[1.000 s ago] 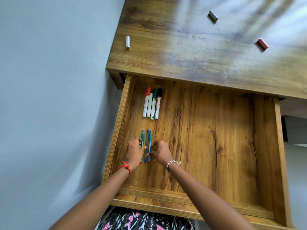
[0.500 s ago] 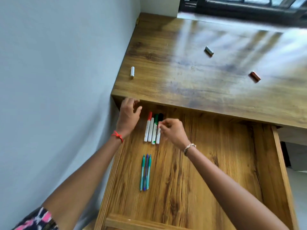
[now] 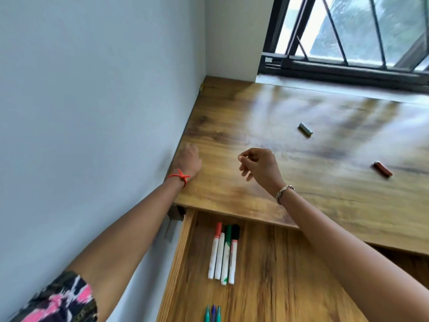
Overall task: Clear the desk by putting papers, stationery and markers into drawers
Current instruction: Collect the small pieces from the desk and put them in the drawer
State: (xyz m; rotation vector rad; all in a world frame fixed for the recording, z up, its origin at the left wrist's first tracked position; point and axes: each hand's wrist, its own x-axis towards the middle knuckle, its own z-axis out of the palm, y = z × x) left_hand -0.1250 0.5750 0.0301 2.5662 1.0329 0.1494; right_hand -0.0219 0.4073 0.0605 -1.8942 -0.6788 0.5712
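Note:
My left hand (image 3: 189,159) lies on the wooden desk (image 3: 234,122) close to the wall, its fingers hidden from view. A small white stick seen earlier at that spot is out of sight. My right hand (image 3: 258,165) hovers over the desk with loosely curled fingers and holds nothing. A grey stick (image 3: 305,130) and a red-brown stick (image 3: 383,169) lie farther right on the desk. In the open drawer (image 3: 178,263) below lie several whiteboard markers (image 3: 223,252) side by side, and three pens (image 3: 212,314) at the bottom edge.
A pale wall (image 3: 92,101) runs along the desk's left side. A dark-framed window (image 3: 348,43) stands behind the desk. The drawer's floor to the right of the markers is bare wood.
Both hands left the pens, passed the markers and rose onto the desk top. The left hand now covers the spot where the white stick lay. The view tilted up.

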